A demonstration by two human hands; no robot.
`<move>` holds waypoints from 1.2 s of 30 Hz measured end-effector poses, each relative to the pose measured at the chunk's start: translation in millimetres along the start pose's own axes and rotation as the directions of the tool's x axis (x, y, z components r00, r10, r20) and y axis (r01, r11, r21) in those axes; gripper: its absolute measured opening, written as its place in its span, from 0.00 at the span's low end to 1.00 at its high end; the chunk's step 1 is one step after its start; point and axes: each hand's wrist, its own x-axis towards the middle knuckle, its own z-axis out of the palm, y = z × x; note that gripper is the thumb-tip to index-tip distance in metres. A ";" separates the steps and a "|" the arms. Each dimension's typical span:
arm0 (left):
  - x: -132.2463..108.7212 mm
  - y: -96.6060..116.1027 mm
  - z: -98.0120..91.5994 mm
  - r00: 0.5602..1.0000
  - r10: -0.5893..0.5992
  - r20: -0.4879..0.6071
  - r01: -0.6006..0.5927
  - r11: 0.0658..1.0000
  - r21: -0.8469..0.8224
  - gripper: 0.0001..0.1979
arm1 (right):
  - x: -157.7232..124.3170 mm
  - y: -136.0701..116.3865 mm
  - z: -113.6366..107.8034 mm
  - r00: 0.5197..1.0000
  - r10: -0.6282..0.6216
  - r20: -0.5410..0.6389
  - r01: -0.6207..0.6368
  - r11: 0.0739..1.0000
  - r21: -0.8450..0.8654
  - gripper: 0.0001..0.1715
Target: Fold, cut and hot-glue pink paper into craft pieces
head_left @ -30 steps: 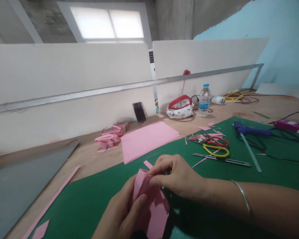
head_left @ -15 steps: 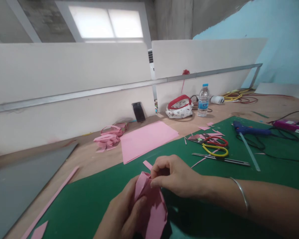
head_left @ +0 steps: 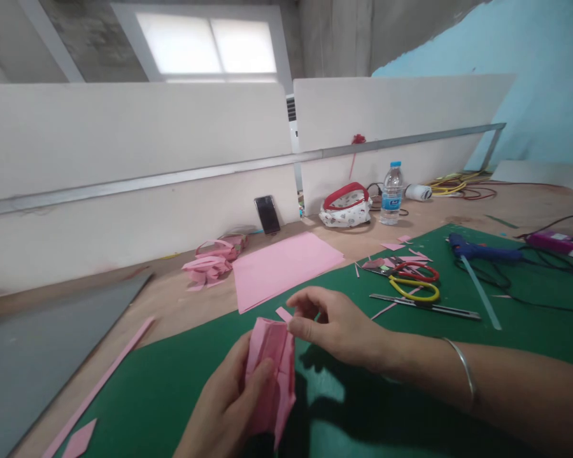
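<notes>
My left hand [head_left: 229, 394] is closed around a folded pink paper piece [head_left: 270, 356], its thumb pressed flat on the near face. The piece stands roughly upright, with layered folds along its top and right edge. At its upper right corner is my right hand [head_left: 334, 321], thumb tip by the paper edge and index finger curved above, a gap between them. A silver bangle [head_left: 462, 366] circles the right wrist. Behind the paper a short pink strip [head_left: 283, 313] shows in part. Under both hands lies a green cutting mat [head_left: 191, 369].
Pink sheets [head_left: 286, 267] and looped pink paper strips [head_left: 210, 264] lie beyond the mat. To the right are scissors [head_left: 415, 283], a utility knife [head_left: 424, 306] and a blue glue gun [head_left: 482, 248]. A water bottle [head_left: 391, 194], pouch [head_left: 346, 207] and phone [head_left: 267, 214] stand farther back.
The right fingers have parted from their pinch at the paper's top edge. My left hand has turned the folded piece more upright and shifted it slightly left.
</notes>
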 end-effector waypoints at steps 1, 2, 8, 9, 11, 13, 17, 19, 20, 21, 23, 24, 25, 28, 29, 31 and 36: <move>0.8 1.8 -0.9 0.999 -0.038 -0.013 0.038 0.999 -0.031 0.21 | -1.0 1.8 1.2 1.000 0.027 -0.002 -0.027 1.000 -0.016 0.24; 1.5 3.7 -1.5 0.997 -0.073 -0.023 0.071 0.996 -0.057 0.21 | -2.3 4.1 3.0 0.998 0.054 0.016 -0.054 0.998 -0.026 0.31; 2.8 5.1 2.9 0.982 -0.172 0.075 0.186 0.939 -0.290 0.24 | -8.5 18.2 17.9 0.957 0.083 0.277 -0.109 0.991 0.080 0.43; 2.9 3.6 4.3 0.983 -0.162 0.086 0.181 0.928 -0.324 0.24 | -8.4 18.8 19.4 0.954 0.074 0.290 -0.110 0.988 0.111 0.41; 3.0 0.3 6.7 0.988 -0.130 0.078 0.150 0.916 -0.371 0.23 | -7.9 18.4 20.7 0.964 0.062 0.258 -0.100 0.986 0.136 0.35; 2.8 -2.1 7.5 0.991 -0.110 0.072 0.129 0.913 -0.388 0.22 | -7.7 16.9 20.5 0.978 0.068 0.198 -0.087 0.992 0.087 0.29; 1.7 -1.8 5.5 0.986 -0.114 0.124 0.152 0.916 -0.372 0.24 | -8.4 15.0 18.8 0.984 0.097 0.149 -0.089 0.994 -0.059 0.19; 0.8 -0.5 4.4 0.983 -0.115 0.140 0.160 0.914 -0.373 0.23 | -8.8 14.3 18.4 0.987 0.082 0.140 -0.069 0.993 -0.092 0.16; 0.3 -0.1 4.3 0.983 -0.113 0.142 0.160 0.912 -0.378 0.23 | -9.1 13.8 18.2 0.989 0.072 0.133 -0.058 0.993 -0.106 0.16; 0.0 0.0 4.3 0.984 -0.111 0.141 0.158 0.909 -0.384 0.22 | -9.3 13.1 18.1 0.990 0.060 0.124 -0.046 0.992 -0.117 0.16; -0.1 -0.6 5.0 0.982 -0.119 0.144 0.168 0.899 -0.403 0.22 | -9.9 11.0 17.6 0.993 0.039 0.109 -0.025 0.992 -0.126 0.19; 0.3 -1.1 5.4 0.981 -0.130 0.141 0.179 0.889 -0.421 0.23 | -10.3 9.6 17.1 0.994 0.033 0.109 -0.020 0.992 -0.121 0.22; 0.8 -1.4 5.6 0.981 -0.145 0.129 0.188 0.876 -0.445 0.26 | -10.7 8.2 16.4 0.994 0.031 0.109 -0.018 0.993 -0.113 0.27; 3.1 -0.9 5.1 0.979 -0.200 0.039 0.192 0.842 -0.504 0.37 | -12.4 4.7 13.3 0.992 0.057 0.114 -0.045 0.993 -0.112 0.40; 3.8 -0.2 4.4 0.977 -0.215 -0.008 0.181 0.842 -0.508 0.40 | -12.9 4.1 12.2 0.990 0.066 0.126 -0.052 0.992 -0.114 0.44; 4.4 1.2 2.5 0.968 -0.237 -0.087 0.167 0.859 -0.484 0.39 | -13.1 4.3 10.3 0.986 0.060 0.153 -0.043 0.993 -0.113 0.51; 3.7 -0.3 -1.5 0.951 -0.293 -0.096 0.234 0.889 -0.393 0.21 | -4.1 9.7 7.1 0.999 0.006 0.034 -0.005 0.999 -0.042 0.16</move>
